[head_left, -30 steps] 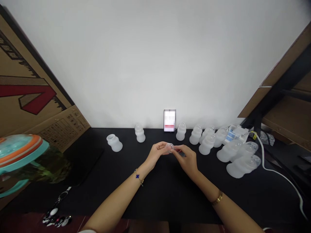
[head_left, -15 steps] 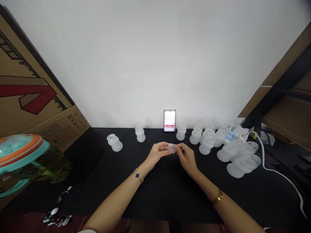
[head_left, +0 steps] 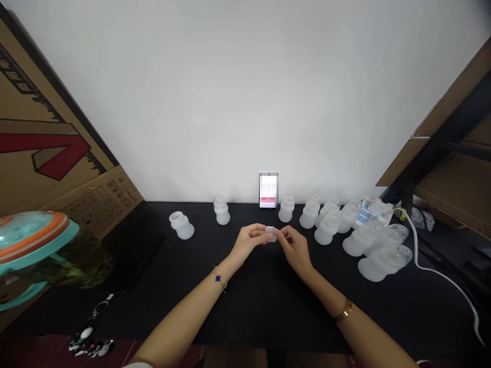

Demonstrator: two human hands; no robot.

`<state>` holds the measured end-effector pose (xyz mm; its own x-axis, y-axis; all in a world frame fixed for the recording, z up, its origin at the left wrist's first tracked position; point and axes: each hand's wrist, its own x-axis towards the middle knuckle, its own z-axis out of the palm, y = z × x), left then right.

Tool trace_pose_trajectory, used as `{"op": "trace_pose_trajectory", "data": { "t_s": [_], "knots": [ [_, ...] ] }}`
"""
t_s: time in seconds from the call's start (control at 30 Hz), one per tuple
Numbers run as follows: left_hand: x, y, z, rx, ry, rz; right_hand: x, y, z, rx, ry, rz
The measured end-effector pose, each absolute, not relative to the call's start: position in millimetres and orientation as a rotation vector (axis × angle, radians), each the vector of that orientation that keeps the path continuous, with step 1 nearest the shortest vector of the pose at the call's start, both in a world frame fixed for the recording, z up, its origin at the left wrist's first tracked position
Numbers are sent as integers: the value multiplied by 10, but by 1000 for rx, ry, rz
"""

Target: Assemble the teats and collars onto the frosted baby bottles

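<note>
My left hand (head_left: 252, 240) is closed around a small clear, ridged bottle collar (head_left: 270, 233), held above the black table (head_left: 245, 312). From the other side, the thumb and fingers of my right hand (head_left: 294, 247) pinch at the collar's right edge. Whether a nipple sits inside it is too small to tell. Left of my hands, an open-necked frosted baby bottle (head_left: 182, 226) stands uncapped. Farther back is a frosted bottle with a clear cap (head_left: 221, 210). Another capped bottle (head_left: 286, 207) stands beyond my right hand.
A lit phone (head_left: 268, 190) leans against the wall. Several capped bottles (head_left: 327, 228) cluster at the right beside a white-and-blue package (head_left: 370, 212) and a white cable (head_left: 441, 272). A large orange-and-teal lidded jug (head_left: 36, 245) and a cardboard box (head_left: 49, 128) are at the left.
Both hands stay almost in place with the collar between them. The fingers have shifted only slightly; the bottles on the table have not moved.
</note>
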<state>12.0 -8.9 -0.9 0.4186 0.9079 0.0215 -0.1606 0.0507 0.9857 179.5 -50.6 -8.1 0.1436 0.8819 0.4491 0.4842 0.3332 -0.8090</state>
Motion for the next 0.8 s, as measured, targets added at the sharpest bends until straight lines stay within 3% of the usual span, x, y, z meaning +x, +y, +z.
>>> {"op": "trace_pose_trajectory", "data": {
  "t_s": [0.37, 0.8],
  "knots": [
    [149, -121, 23, 1261, 739, 928, 1802, -512, -64, -1318, -1461, 511],
    [140, -68, -40, 1173, 798, 1033, 2020, -464, 82, -1357, -1467, 304]
  ]
}}
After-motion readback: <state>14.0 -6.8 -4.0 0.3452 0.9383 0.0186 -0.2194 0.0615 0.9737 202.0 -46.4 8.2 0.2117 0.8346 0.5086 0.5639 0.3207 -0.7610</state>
